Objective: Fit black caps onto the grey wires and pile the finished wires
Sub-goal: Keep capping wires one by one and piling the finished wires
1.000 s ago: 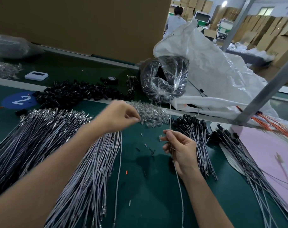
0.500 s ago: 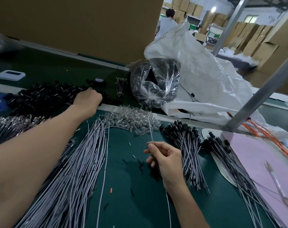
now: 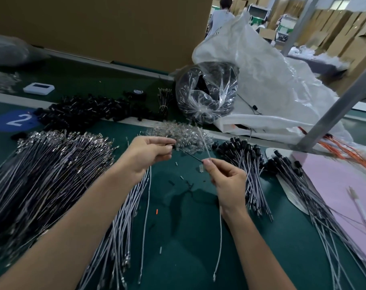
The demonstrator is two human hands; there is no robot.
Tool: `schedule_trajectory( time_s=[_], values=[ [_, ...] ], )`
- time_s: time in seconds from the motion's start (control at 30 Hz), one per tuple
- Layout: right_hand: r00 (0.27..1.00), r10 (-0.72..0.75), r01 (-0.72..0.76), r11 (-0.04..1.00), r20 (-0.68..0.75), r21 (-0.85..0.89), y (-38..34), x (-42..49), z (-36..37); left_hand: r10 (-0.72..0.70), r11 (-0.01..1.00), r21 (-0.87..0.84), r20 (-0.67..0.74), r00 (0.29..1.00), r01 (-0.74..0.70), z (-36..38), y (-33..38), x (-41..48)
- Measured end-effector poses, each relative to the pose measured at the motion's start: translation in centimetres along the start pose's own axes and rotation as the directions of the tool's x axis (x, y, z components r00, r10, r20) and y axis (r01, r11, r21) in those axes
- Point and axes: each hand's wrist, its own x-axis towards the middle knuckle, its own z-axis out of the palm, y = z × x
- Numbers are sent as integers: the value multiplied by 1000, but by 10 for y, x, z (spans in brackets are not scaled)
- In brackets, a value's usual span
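Green bench (image 3: 178, 258): clear bag (image 3: 216, 105) of black parts (image 3: 201, 85); L hand (image 3: 145, 153) pinches black cap (image 3: 170, 145), R hand (image 3: 227, 181) pinches grey wire (image 3: 220, 237).

Table (image 3: 188, 248): dark green.
Caps (image 3: 83, 110): black.
Wires (image 3: 42, 174): grey, silver tips.
Disc (image 3: 14, 121): blue, white "2".
Sheet (image 3: 334, 185): pink.
Cables (image 3: 345, 152): apparently orange; blurred.

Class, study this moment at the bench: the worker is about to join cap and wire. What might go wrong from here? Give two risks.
1. The black cap, pinched only at the left hand's fingertips, looks tiny; it may slip and get lost among the loose bits on the green mat.
2. The grey wire in the right hand trails long beside the uncapped wires and could snag them.
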Motion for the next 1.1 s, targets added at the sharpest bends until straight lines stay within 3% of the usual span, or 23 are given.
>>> schedule_trajectory(
  time_s=[0.23,0.47,0.53,0.6,0.67,0.73,0.8,0.83,0.9,0.97,1.03,1.1],
  values=[
    [995,-101,100,976,6,-192,-3,-4,3,25,992,-115,-196,980,-49,1,-26,-28],
    [990,-140,140,961,17,-238,-4,-5,2,86,980,-150,-279,957,-131,12,-36,-31],
    [989,-143,145,959,26,-245,-4,-5,2,105,983,-118,-280,954,-143,14,-33,-35],
    [988,-154,151,961,3,-230,-3,-5,2,172,985,61,-287,942,-161,16,-27,-44],
    [987,-154,142,970,-44,-198,-2,-3,0,291,883,437,-220,931,-172,15,-24,-63],
    [987,-138,124,979,-82,-160,-2,-2,-1,401,643,733,-77,913,-220,19,-33,-96],
    [987,-137,122,980,-84,-159,-1,0,-1,482,383,884,55,874,-267,29,-51,-134],
    [987,-142,128,977,-76,-172,0,0,-1,481,327,898,110,870,-295,34,-63,-150],
    [985,-161,145,970,-65,-196,0,-1,-1,555,279,892,152,818,-355,43,-86,-169],
    [983,-171,156,966,-59,-206,1,-1,0,655,226,920,100,749,-321,46,-104,-173],
    [984,-171,156,967,-58,-202,1,-2,1,727,248,936,-9,686,-251,40,-110,-170],
    [985,-162,149,970,-54,-191,2,-4,1,744,251,943,-43,667,-219,31,-114,-167]
  ],
)
